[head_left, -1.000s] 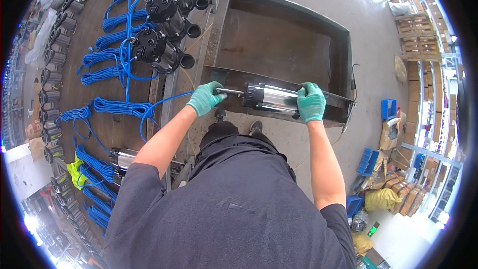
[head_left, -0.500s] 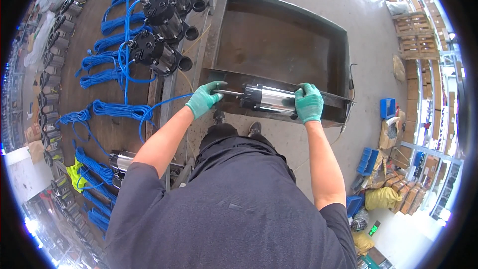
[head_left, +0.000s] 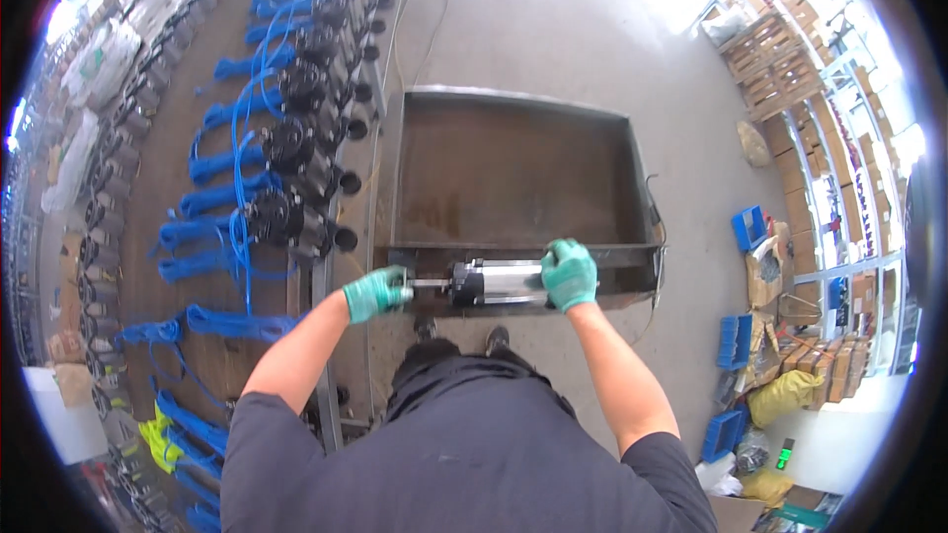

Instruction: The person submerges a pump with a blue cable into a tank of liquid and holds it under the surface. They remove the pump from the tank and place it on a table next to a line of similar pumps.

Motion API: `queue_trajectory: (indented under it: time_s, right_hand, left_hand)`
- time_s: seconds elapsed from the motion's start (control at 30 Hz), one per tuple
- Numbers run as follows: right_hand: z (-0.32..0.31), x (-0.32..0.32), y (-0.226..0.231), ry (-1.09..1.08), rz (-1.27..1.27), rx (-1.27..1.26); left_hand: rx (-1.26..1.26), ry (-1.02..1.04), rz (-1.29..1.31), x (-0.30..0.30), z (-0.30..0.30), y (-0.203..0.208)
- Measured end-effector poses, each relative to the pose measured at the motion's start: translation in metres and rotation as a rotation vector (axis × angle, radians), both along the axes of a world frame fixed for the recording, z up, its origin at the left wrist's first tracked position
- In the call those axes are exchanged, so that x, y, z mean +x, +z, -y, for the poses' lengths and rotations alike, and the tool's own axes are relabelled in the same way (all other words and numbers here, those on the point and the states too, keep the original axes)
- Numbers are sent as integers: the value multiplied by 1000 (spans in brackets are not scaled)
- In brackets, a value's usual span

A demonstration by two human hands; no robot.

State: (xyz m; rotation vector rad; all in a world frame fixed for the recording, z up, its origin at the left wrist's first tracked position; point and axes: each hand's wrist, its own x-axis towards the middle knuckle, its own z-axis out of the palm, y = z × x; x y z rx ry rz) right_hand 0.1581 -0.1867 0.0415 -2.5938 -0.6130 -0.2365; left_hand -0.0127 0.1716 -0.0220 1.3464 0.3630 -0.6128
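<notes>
Both of my hands wear green gloves. My right hand [head_left: 570, 274] is closed over the right end of a shiny silver motor cylinder [head_left: 512, 281] with a black left end. A thin metal shaft [head_left: 431, 283] sticks out of that black end toward the left. My left hand [head_left: 377, 294] grips the shaft's outer end, which its fingers partly hide. The cylinder lies level in front of my body, over the near edge of a brown metal trough [head_left: 635, 178].
To the left, a bench [head_left: 183, 49] carries a row of black-and-silver pumps [head_left: 279, 215] and several coiled blue cables [head_left: 202, 234]. A yellow-green cloth [head_left: 158, 439] lies near left. Blue bins [head_left: 734, 341], a yellow sack [head_left: 787, 397] and pallets [head_left: 770, 64] line the right.
The view has tilted, so the scene sits lower and more floor ahead shows. My hands still hold the cylinder and shaft, now nearly level. The blue cable beside my left hand is out of sight.
</notes>
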Motion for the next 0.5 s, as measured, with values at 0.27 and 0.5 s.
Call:
queue_trajectory:
  time_s: [0.27, 0.5]
  right_hand:
    - [2, -6, 1, -47, -96, -53]
    - [0, -3, 2, -32, -85, -43]
  left_hand:
    - [1191, -189, 375, -4, 30, 7]
    - [65, 86, -139, -1, 9, -1]
